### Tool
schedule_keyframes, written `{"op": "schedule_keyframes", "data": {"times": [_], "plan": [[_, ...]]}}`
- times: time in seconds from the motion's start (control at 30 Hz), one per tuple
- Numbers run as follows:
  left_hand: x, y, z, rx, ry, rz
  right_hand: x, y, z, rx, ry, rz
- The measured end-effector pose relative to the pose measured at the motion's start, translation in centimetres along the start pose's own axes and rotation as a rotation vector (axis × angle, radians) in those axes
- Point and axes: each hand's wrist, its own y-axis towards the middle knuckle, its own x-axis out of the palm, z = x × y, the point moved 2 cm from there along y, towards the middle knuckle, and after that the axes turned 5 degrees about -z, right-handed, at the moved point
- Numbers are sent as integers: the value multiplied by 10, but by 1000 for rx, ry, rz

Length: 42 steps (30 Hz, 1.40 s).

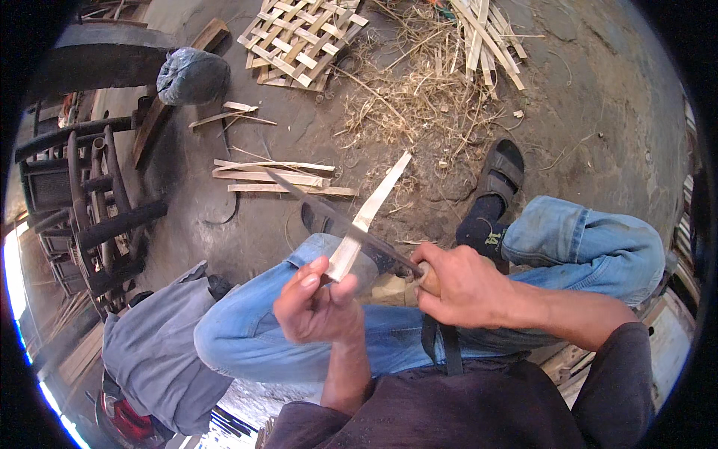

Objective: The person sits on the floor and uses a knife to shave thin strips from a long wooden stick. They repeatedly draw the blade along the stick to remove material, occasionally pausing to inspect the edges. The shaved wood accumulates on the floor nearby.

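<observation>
My left hand pinches the near end of a pale split-bamboo strip, which slants up and away over my lap. Closed round a wooden handle, my right hand holds a knife with a long, narrow dark blade. The blade runs from the handle toward the upper left and crosses the strip about midway along it. Whether the edge bites into the strip or only lies against it, I cannot tell. Both hands are above my blue jeans.
Several cut strips lie on the floor beyond my left knee. A woven lattice panel is at the far side, beside a heap of shavings and a bundle of strips. Dark chair-like frames stand at the left, near a grey cloth.
</observation>
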Motion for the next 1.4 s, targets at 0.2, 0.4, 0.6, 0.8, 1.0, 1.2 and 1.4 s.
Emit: {"op": "schedule_keyframes", "data": {"times": [0.2,0.4,0.6,0.8,1.0,1.2,1.4], "plan": [[3,0,2,-3,-4,-29,-3,15,28,-138,48,8],[-3,-2,2,63,68,-34,-4,18,32,-79,-20,55],[-5,-10,2,27,34,-42,-8,4,18,-184,70,30],[-9,-8,1,22,32,-15,-9,3,1,-137,-26,-44],[-7,-13,-1,37,1,-34,-13,3,2,-59,-37,-56],[-6,-16,4,48,69,-61,-6,9,18,-117,-37,17],[-6,-13,-1,72,46,-75,-7,14,21,3,-26,-14]]}}
